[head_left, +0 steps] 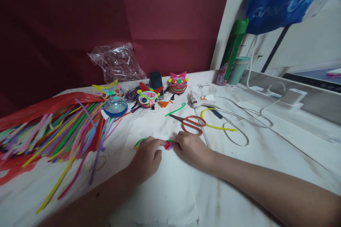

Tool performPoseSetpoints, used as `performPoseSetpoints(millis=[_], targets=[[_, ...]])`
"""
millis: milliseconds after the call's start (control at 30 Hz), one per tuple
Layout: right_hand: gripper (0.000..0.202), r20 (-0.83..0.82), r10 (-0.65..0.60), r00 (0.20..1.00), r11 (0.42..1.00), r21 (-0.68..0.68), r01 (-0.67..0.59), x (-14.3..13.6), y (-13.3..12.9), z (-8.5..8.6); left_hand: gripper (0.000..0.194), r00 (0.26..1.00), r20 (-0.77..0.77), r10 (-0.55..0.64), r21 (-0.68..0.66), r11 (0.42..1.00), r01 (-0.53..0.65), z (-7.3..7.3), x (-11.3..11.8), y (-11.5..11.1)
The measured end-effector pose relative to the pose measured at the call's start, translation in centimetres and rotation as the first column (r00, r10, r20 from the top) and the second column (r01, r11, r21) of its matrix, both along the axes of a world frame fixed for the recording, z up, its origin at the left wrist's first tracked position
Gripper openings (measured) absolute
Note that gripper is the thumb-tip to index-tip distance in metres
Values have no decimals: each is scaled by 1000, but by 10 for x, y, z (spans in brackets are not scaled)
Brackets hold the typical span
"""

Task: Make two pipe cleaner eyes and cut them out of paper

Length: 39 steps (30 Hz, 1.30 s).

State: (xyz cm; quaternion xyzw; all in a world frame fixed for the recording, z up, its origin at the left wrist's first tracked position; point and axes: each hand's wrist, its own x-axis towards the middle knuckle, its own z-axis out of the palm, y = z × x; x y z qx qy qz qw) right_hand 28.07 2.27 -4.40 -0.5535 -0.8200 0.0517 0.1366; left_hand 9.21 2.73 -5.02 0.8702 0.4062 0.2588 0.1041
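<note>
Colourful curled piece (168, 145), long axis crosswise

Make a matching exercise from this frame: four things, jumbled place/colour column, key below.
Things:
1. pink piece
2. scissors
3. phone
4. spray can

Place/colour:
A. mostly green
B. orange and dark
C. between left hand and right hand
D. black-faced

Pairs: 1-C, 2-B, 3-D, 4-A
</note>
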Motion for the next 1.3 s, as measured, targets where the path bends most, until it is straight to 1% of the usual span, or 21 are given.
performPoseSetpoints(millis=[167,267,333,433,533,633,733,833,967,1067,1167,1233,1300], targets=[[19,-44,10,999,997,-71,-13,1,-1,8,34,999,-51,-18,64,998,21,-1,-1,-1],[20,-79,2,997,993,-117,-12,2,0,11,36,992,-93,-87,125,987,99,-1,0,-1],[22,-99,-1,995,990,-144,-13,3,1,12,40,978,-153,-139,156,974,162,0,2,-2],[25,-102,-12,995,979,-205,-9,7,4,12,43,955,-252,-158,138,970,197,3,4,-2],[28,-120,16,993,967,-252,-46,13,9,12,42,938,-304,-168,105,972,208,6,6,-3],[33,-182,106,977,965,-220,-146,19,14,10,40,934,-315,-168,96,973,207,8,6,-3],[29,-223,167,960,961,-179,-209,22,19,7,38,940,-300,-160,105,974,200,9,6,-3],[23,-245,170,955,962,-171,-215,22,21,6,37,943,-295,-155,109,975,194,9,7,-3],[20,-230,133,964,966,-186,-177,21,19,7,36,946,-285,-155,100,977,190,9,8,-4],[25,-211,122,970,974,-164,-158,20,17,7,41,953,-266,-144,83,982,172,8,5,-3],[27,-190,120,974,976,-159,-151,20,17,6,55,969,-210,-127,40,990,138,9,-3,4],[26,-187,128,974,973,-165,-159,21,18,5,64,978,-155,-137,-64,990,128,13,-10,9],[26,-185,142,972,971,-163,-173,21,19,4,68,980,-115,-165,-207,968,139,20,-16,13]])
